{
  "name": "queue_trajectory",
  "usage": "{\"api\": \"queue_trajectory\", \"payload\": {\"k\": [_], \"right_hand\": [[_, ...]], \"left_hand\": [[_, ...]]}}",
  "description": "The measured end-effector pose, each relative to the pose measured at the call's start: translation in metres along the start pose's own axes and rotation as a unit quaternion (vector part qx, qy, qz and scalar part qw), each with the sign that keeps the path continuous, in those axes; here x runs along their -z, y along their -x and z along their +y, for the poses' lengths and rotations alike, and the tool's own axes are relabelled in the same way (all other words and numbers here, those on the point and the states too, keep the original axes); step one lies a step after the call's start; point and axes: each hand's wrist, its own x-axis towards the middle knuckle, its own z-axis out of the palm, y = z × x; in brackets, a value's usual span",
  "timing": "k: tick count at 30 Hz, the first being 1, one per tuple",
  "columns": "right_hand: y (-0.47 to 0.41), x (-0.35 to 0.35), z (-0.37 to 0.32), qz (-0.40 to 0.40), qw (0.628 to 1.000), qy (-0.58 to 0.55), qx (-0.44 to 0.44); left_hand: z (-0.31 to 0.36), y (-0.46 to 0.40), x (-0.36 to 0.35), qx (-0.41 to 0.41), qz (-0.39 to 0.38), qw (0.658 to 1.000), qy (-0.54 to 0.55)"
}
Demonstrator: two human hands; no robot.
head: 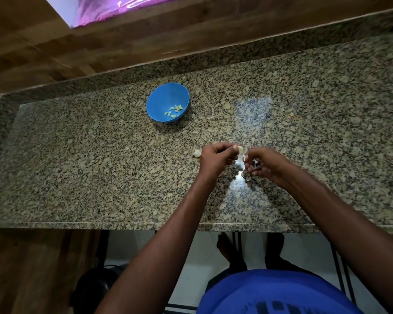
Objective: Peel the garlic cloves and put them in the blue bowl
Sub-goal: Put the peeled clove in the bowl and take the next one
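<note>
Near the bowl (167, 102) of peeled cloves (174, 110), the left hand (216, 157) pinches a clove (240, 150) while the right hand (264, 164) pinches its skin (244, 157); no writing is legible.

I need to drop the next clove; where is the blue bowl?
The blue bowl stands on the granite counter, beyond and left of both hands.

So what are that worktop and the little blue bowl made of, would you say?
The worktop looks like polished granite: speckled beige, grey and black grains, with a glossy patch reflecting light near the hands. The blue bowl seems to be plastic: an even, saturated colour, thin rim and a smooth, fairly matte surface, though glazed ceramic cannot be ruled out from here.
</note>
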Motion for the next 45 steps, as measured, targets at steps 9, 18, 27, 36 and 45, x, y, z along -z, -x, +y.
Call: {"api": "queue_trajectory", "payload": {"k": [9,18,27,36,45], "right_hand": [[-0.008,0.002,0.012,0.034,0.999,0.013,0.019],[-0.019,0.011,0.027,0.14,0.955,0.247,0.087],[-0.027,0.013,0.035,0.169,0.855,0.458,0.174],[-0.013,0.024,0.038,0.162,0.815,0.506,0.232],[0.001,0.037,0.045,0.226,0.858,0.385,0.254]], "left_hand": [[-0.007,-0.017,-0.004,0.071,0.012,0.997,0.04],[-0.002,-0.087,-0.008,-0.006,0.09,0.962,-0.256],[-0.009,-0.091,-0.003,-0.07,0.106,0.922,-0.365],[-0.04,-0.049,-0.045,-0.273,-0.042,0.833,-0.479],[-0.077,-0.005,-0.027,-0.24,-0.037,0.852,-0.464]]}}
